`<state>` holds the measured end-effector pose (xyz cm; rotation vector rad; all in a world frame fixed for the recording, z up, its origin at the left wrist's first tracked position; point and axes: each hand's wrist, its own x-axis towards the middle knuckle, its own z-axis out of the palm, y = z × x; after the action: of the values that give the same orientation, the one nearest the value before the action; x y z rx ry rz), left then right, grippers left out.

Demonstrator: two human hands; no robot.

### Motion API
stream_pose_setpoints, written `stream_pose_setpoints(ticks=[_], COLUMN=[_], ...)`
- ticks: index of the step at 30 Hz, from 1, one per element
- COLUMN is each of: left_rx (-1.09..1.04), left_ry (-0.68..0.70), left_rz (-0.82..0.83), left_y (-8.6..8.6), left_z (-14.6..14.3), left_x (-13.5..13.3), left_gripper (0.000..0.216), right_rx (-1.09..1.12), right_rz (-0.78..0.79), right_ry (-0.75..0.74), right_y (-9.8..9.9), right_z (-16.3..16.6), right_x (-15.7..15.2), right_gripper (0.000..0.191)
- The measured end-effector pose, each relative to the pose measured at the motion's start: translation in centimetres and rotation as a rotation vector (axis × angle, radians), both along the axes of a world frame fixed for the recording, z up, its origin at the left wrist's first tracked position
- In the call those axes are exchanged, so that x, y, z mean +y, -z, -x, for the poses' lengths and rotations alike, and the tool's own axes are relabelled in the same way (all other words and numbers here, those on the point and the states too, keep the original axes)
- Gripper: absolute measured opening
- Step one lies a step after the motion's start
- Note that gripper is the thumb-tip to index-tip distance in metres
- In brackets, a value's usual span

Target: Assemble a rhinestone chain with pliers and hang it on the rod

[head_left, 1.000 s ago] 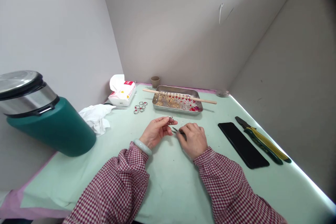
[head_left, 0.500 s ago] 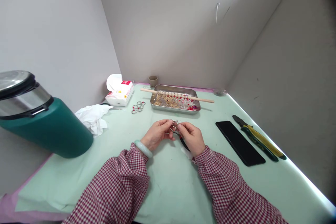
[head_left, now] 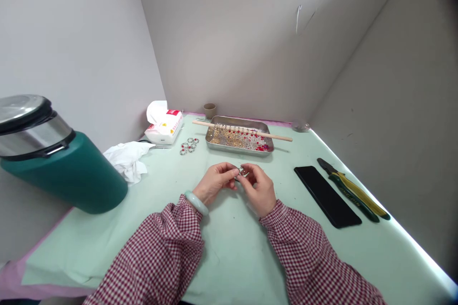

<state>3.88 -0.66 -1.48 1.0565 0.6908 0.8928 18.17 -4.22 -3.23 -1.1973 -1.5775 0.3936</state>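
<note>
Where fingertips meet, left hand (head_left: pixel 215 182), right hand (head_left: pixel 259 189), pinching (seemingly) small ring (head_left: pixel 242 171)

1. Bright, even, diffuse light; walls read flat grey, no hard-edged shadows.
2. Soft shadows lie under the hands and sleeves on the table (head_left: pixel 229 252), and beneath the dowel (head_left: pixel 279 137) on the tray's right.
3. Strong white glare runs along the table's right edge, blown out, no detail there.
4. Bin (head_left: pixel 53 162) lid shows pale reflections on its metal.
5. Wide-angle distortion: wall lines splay outward, bin stretched at the left edge.
6. Dark vignette in the upper right corner and down the right border.
7. Centre fairly sharp; the small piece between the fingertips is too small to resolve. Tray (head_left: pixel 239 139) contents read as specks only.
</note>
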Motion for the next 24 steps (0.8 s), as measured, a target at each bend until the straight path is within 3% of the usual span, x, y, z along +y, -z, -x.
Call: stream_pose_setpoints(ticks=[6, 15, 20, 24], left_rx=[0.009, -0.222, -0.267, -0.315], left_ry=[0.006, -0.073, 0.027, 0.139], left_rz=[-0.026, 0.033, -0.006, 0.008], left_y=[0.2, -0.5, -0.9, -1.2], left_z=[-0.1, -0.1, -0.1, -0.1], left_x=[0.0, 0.2, -0.3, -0.6], left_gripper=[0.020, 0.030, 0.033, 0.036], right_rx=[-0.143, 0.183, 0.166, 0.041], right_rz=[-0.049, 0.183, 0.259, 0.227], right_ry=[0.043, 0.110, 0.075, 0.081], right_y=[0.0, 0.1, -0.2, -0.4], right_z=[-0.3, -0.3, -0.1, 0.1], right_x=[0.0, 0.5, 0.2, 0.0], right_gripper=[0.019, 0.029, 0.029, 0.025])
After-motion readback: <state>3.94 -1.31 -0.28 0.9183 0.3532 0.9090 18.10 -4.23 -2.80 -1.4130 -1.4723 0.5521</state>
